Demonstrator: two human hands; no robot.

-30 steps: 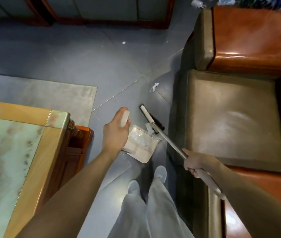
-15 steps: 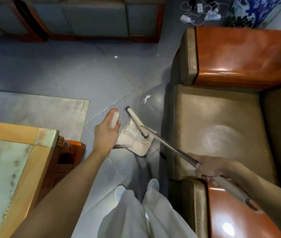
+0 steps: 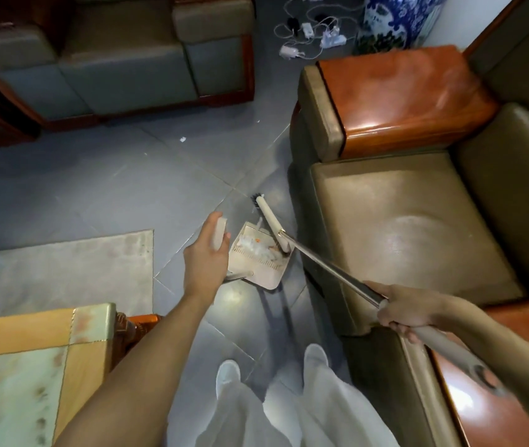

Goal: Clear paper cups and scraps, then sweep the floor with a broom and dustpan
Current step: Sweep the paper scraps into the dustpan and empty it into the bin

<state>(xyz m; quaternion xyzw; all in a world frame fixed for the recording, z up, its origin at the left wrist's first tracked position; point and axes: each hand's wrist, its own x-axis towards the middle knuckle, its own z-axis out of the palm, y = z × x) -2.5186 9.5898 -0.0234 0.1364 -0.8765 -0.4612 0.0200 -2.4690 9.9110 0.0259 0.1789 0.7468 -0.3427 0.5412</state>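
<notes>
the broom (image 3: 272, 225) has swept into the dustpan (image 3: 264, 272), gripped steady by the left hand (image 3: 206, 256) for scraps (image 3: 253, 246); right hand (image 3: 405, 306) clamps the pole (image 3: 330, 269).

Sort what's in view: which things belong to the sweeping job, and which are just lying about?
Job: broom in right hand; dustpan in left hand, scraps inside it; white scrap on the floor.
Lying about: charger cables, blue-and-white vase, armchair, table, rug.
</notes>
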